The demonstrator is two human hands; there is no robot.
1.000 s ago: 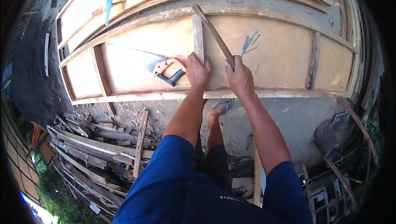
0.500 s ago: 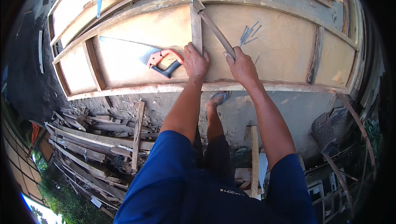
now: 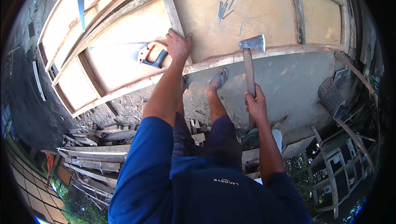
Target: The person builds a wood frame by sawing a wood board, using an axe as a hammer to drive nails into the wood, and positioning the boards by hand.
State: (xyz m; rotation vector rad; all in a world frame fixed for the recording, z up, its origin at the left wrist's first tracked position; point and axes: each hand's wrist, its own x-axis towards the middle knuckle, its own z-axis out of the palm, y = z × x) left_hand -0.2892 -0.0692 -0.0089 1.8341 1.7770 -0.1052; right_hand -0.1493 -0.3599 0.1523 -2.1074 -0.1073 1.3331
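Note:
My right hand (image 3: 256, 103) is closed round the wooden handle of a hatchet (image 3: 249, 69), whose steel head is over the near rail of a framed plywood panel (image 3: 264, 5). My left hand (image 3: 178, 45) grips a short wooden crosspiece (image 3: 171, 10) that spans the frame from its far rail to the near one. Just left of that hand, a handsaw (image 3: 153, 54) with a red and black handle lies on the plywood. Several loose nails (image 3: 223, 9) lie right of the crosspiece, and a single nail (image 3: 240, 29) rests nearer the hatchet head.
A second saw blade (image 3: 81, 7) is at the far left, over another wooden frame. Scrap wood (image 3: 97, 149) is heaped at the lower left. My sandalled foot (image 3: 218, 79) stands on the ground beside the panel. A wooden lattice (image 3: 334, 170) is at the lower right.
My right hand has drawn the hatchet back from the crosspiece's far end, toward me and to the right. My left hand stays on the crosspiece. The view has shifted.

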